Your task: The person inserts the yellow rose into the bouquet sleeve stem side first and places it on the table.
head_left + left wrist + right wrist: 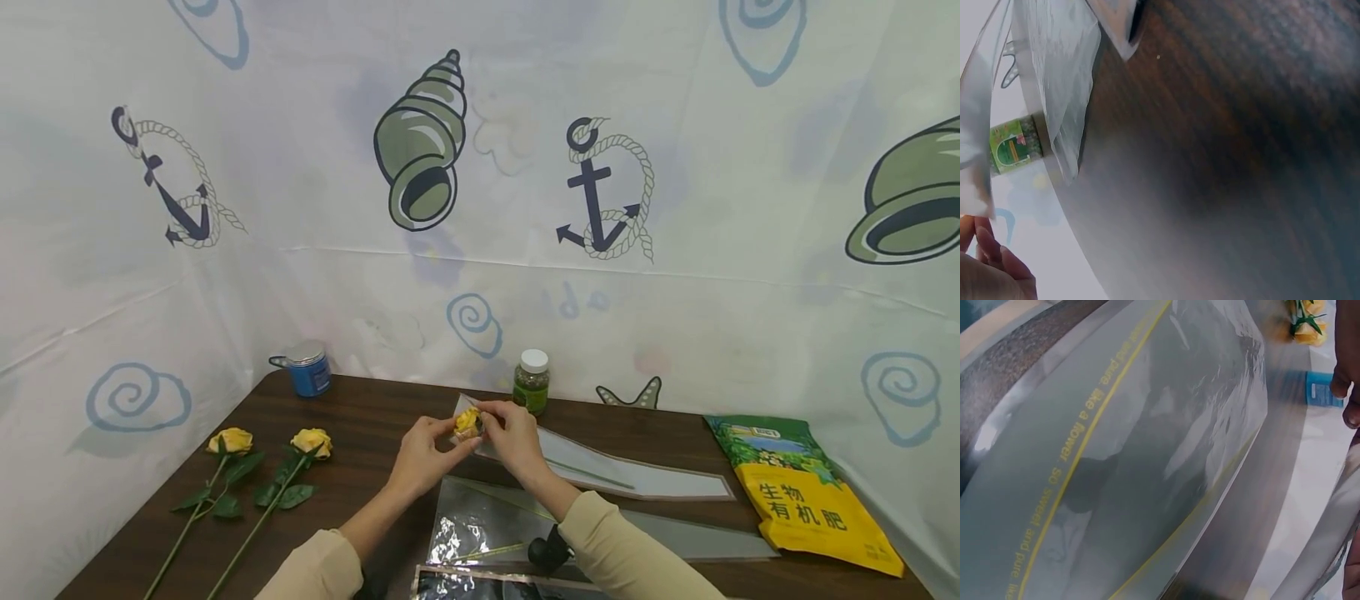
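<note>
A yellow rose bloom (468,421) shows at the top of a pale sleeve (600,463), with a green stem (588,473) visible along it. My left hand (423,457) pinches the sleeve's edge left of the bloom; in the left wrist view, the fingers of that hand (997,269) are on the edge of the sleeve (975,144). On the bloom's right side, my right hand (516,442) grips the sleeve with curled fingers. Below the hands lies a clear sleeve with yellow lettering (480,521), seen large as a printed sleeve (1104,444) in the right wrist view.
Two yellow roses (231,441) (311,443) lie at the left. A blue tin (309,372) and a white-lidded jar (532,382) stand at the back. A yellow-green bag (813,500) lies right. A black object (549,552) sits on the clear sleeve.
</note>
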